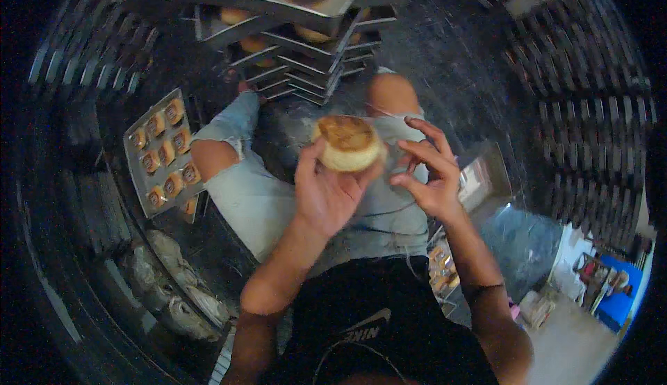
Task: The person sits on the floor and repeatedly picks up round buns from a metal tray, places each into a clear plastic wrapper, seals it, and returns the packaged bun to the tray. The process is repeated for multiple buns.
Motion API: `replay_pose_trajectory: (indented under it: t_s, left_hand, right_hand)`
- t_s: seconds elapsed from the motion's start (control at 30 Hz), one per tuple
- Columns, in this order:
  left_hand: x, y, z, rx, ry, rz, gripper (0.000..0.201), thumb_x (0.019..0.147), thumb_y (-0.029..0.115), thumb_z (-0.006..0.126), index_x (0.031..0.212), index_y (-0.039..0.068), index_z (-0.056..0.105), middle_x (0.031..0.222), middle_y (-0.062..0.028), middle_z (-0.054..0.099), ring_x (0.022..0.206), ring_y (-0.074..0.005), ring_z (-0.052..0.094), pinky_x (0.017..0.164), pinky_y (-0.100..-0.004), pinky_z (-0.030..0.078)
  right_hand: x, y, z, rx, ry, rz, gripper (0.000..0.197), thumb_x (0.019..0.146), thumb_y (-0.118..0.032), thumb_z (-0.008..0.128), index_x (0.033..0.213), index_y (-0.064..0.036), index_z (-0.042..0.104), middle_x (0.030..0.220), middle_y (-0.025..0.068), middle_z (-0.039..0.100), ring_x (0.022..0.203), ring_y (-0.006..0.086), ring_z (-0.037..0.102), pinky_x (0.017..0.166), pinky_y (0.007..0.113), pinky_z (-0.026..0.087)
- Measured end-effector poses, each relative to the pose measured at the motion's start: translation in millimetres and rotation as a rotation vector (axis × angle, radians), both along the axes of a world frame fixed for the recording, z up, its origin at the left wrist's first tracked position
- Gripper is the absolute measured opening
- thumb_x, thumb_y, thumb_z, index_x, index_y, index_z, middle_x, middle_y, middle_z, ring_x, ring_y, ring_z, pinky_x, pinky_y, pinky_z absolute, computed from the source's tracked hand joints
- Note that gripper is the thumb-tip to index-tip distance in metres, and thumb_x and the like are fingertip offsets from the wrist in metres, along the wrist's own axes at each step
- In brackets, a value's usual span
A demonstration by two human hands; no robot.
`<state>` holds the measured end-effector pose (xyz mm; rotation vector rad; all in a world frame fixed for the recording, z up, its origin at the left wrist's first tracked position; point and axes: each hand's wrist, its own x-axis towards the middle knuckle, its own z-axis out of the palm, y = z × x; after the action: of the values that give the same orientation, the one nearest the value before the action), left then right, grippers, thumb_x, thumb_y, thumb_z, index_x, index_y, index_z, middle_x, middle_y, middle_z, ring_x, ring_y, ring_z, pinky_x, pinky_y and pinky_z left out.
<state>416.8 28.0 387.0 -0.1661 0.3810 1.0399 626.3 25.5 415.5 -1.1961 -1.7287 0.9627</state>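
Note:
A round bun (349, 154) with a browned top and pale sides rests in my left hand (332, 192), above my lap. My fingers cup it from beneath and along its side. Just to the right of the bun, my right hand (432, 170) is raised with its fingers spread and bent, and nothing shows between them. A small gap separates its fingertips from the bun.
A crooked stack of metal baking trays (333, 20) with buns stands beyond my knees. To the left lies a tray of wrapped buns (163, 152). An open box (490, 173) is beside my right forearm, and stacked dark trays (590, 121) line the right.

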Motion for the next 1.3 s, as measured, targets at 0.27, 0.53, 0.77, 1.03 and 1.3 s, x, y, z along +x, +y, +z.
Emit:
replay_pose_trajectory:
  t_s: [0.27, 0.53, 0.77, 1.03, 1.3]
  left_hand:
    - [40, 1, -64, 0.739, 1.420, -0.070, 0.031, 0.096, 0.016, 0.072, 0.125, 0.005, 0.070, 0.121, -0.0121, 0.070, 0.110, -0.0282, 0.067, 0.099, -0.0386, 0.052]
    - [91, 16, -29, 0.839, 1.345, 0.312, 0.013, 0.094, 0.010, 0.074, 0.101, 0.000, 0.070, 0.100, -0.0094, 0.070, 0.094, -0.0191, 0.066, 0.085, -0.0311, 0.051]
    - [62, 18, -28, 0.460, 1.180, 0.059, 0.012, 0.099, 0.012, 0.073, 0.099, 0.001, 0.067, 0.091, -0.0002, 0.068, 0.086, -0.0066, 0.061, 0.080, -0.0225, 0.048]
    - [54, 9, -31, 0.545, 1.226, 0.178, 0.015, 0.102, 0.017, 0.070, 0.100, 0.002, 0.069, 0.093, -0.0013, 0.071, 0.087, -0.0098, 0.063, 0.081, -0.0275, 0.051]
    - [36, 30, -29, 0.563, 1.384, 0.082, 0.017, 0.098, 0.014, 0.073, 0.099, -0.003, 0.070, 0.092, -0.0059, 0.071, 0.082, -0.0100, 0.063, 0.077, -0.0259, 0.050]
  right_hand:
    - [32, -30, -34, 0.039, 0.145, -0.499, 0.018, 0.094, 0.008, 0.065, 0.109, 0.0041, 0.073, 0.111, 0.0175, 0.075, 0.069, 0.0114, 0.067, 0.057, 0.023, 0.054]
    - [46, -13, -26, 0.081, 0.094, -0.602, 0.011, 0.093, -0.009, 0.076, 0.094, 0.0010, 0.073, 0.084, 0.0041, 0.072, 0.061, 0.0059, 0.056, 0.055, 0.023, 0.043]
    - [53, -42, 9, -0.217, 0.089, -0.695, 0.010, 0.092, -0.008, 0.076, 0.091, 0.0011, 0.071, 0.079, 0.0016, 0.069, 0.071, 0.0069, 0.061, 0.062, 0.024, 0.048]
    - [35, -44, -28, -0.166, 0.466, -0.615, 0.010, 0.096, -0.003, 0.070, 0.101, 0.0058, 0.069, 0.097, 0.0131, 0.074, 0.080, 0.0196, 0.075, 0.062, 0.029, 0.060]
    - [38, -20, -10, -0.421, 0.254, -0.734, 0.017, 0.096, -0.013, 0.076, 0.090, 0.0013, 0.068, 0.075, 0.0041, 0.067, 0.053, 0.0080, 0.058, 0.046, 0.025, 0.047]
